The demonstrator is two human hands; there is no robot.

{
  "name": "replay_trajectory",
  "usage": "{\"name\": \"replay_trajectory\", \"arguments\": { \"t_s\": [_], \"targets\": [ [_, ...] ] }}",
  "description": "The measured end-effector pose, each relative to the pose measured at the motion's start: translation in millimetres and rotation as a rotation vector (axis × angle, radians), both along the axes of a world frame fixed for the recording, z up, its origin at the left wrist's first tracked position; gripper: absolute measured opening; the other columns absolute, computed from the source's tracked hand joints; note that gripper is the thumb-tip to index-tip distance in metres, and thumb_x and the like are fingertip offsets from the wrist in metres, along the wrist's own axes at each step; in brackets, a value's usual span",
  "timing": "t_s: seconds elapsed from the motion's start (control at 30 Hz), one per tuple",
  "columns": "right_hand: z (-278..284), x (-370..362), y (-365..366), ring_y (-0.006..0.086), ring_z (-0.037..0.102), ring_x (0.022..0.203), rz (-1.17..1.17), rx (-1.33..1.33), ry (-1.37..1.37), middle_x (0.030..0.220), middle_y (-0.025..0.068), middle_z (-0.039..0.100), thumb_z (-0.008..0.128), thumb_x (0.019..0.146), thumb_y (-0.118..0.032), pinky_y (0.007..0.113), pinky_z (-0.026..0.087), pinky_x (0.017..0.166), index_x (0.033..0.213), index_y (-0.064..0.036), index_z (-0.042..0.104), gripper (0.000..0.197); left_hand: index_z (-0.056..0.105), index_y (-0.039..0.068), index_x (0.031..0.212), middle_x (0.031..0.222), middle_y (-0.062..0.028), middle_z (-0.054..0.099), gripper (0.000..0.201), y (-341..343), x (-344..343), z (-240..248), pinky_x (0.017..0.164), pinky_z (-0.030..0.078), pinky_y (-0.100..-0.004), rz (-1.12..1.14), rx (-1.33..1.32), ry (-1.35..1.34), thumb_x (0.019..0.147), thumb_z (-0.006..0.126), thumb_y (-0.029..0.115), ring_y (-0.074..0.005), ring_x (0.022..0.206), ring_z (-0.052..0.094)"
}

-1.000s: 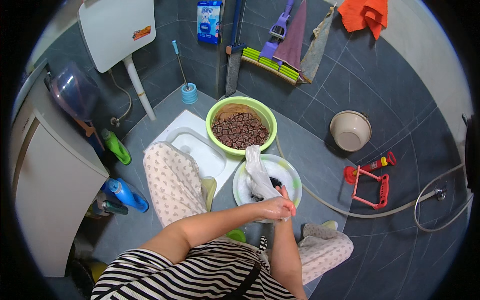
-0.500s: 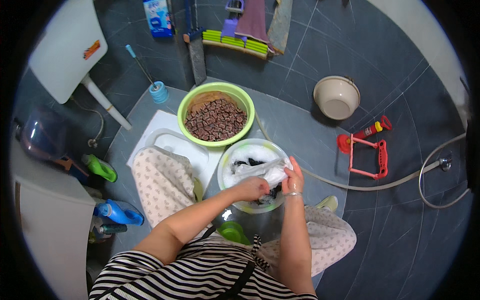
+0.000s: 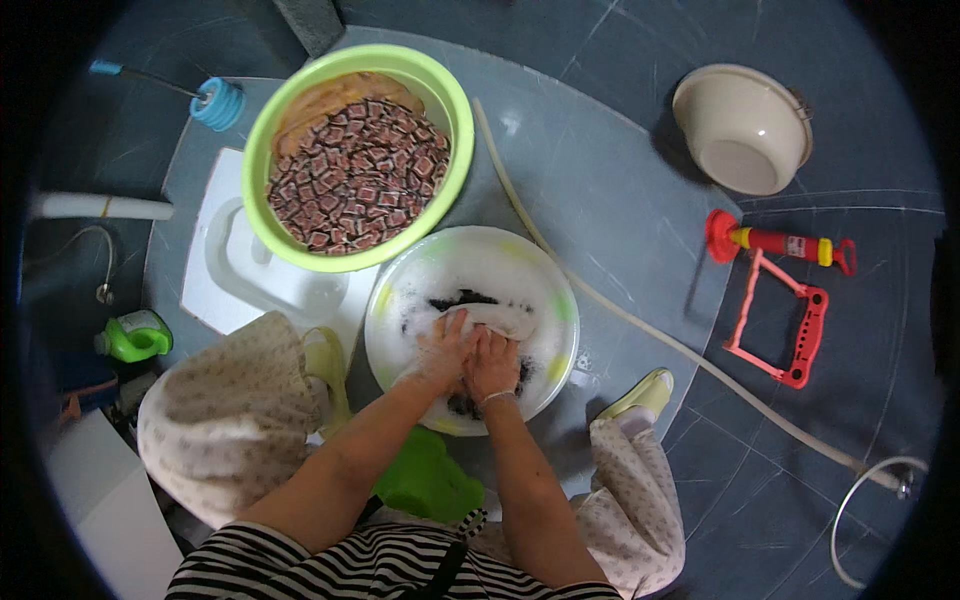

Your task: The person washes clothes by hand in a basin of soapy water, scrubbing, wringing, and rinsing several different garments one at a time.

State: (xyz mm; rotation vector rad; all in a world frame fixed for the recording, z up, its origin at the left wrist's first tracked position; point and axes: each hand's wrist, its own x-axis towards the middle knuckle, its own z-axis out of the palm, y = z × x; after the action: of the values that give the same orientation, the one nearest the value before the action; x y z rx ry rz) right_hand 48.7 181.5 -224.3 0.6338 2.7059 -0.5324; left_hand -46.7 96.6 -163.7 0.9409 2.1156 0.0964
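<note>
A white basin (image 3: 562,300) with yellow and green patches holds thick soap suds, and dark cloth (image 3: 465,299) shows through the foam. Both my hands are down in it, close together on a wet white cloth (image 3: 505,319). My left hand (image 3: 443,355) has its fingers bent over the cloth's near left part. Beside it, touching, my right hand (image 3: 491,364) grips the same cloth, a bracelet on its wrist. Suds and the cloth hide some of the fingertips.
A green tub (image 3: 458,150) of patterned brown cloth in water stands behind, over a white squat toilet (image 3: 205,275). A hose (image 3: 640,325) crosses the floor. At right are a beige basin (image 3: 745,130), a red plunger (image 3: 785,245) and a pink frame (image 3: 805,335). A green plastic stool (image 3: 425,480) sits below me.
My hands have lowered the white cloth from above the basin into the suds and come together on it. The view has tilted down and moved closer.
</note>
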Motion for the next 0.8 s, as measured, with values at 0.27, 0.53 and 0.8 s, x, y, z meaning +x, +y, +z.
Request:
{"name": "replay_trajectory", "arguments": {
  "t_s": [0.27, 0.53, 0.8],
  "targets": [
    [-76.6, -53.8, 26.3, 0.0297, 0.036, 0.117, -0.319, -0.338, -0.768, 0.125, 0.0154, 0.041, 0.051, 0.082, -0.034, 0.046, 0.034, 0.094, 0.124, -0.0089, 0.041, 0.05, 0.034, 0.011, 0.128, 0.132, -0.0145, 0.031, 0.061, 29.6, -36.3, -84.5, 0.094, 0.034, -0.0427, 0.018, -0.186, -0.334, 0.075, 0.058, 0.032, -0.0349, 0.118, 0.035],
    [-34.4, -93.4, 83.1, 0.0346, 0.033, 0.119, 0.02, -0.659, -0.822, 0.13, 0.0174, 0.036, 0.048, 0.083, -0.034, 0.044, 0.028, 0.099, 0.127, -0.0079, 0.038, 0.051, 0.043, 0.009, 0.118, 0.123, -0.0131, 0.042, 0.056, 37.7, -90.6, -103.5, 0.087, 0.04, -0.0428, -0.144, -0.436, -0.292, 0.073, 0.06, 0.038, -0.0324, 0.108, 0.045],
    [-28.5, -74.0, 121.3, 0.0299, 0.043, 0.113, -0.454, -0.823, 0.067, 0.12, 0.0201, 0.046, 0.049, 0.082, -0.04, 0.04, 0.033, 0.096, 0.125, -0.0071, 0.041, 0.054, 0.05, 0.009, 0.105, 0.111, -0.0127, 0.051, 0.048, 39.0, -37.2, 0.2, 0.078, 0.045, -0.0423, 0.088, -0.055, 0.056, 0.07, 0.065, 0.038, -0.0305, 0.098, 0.054]
  ]
}}
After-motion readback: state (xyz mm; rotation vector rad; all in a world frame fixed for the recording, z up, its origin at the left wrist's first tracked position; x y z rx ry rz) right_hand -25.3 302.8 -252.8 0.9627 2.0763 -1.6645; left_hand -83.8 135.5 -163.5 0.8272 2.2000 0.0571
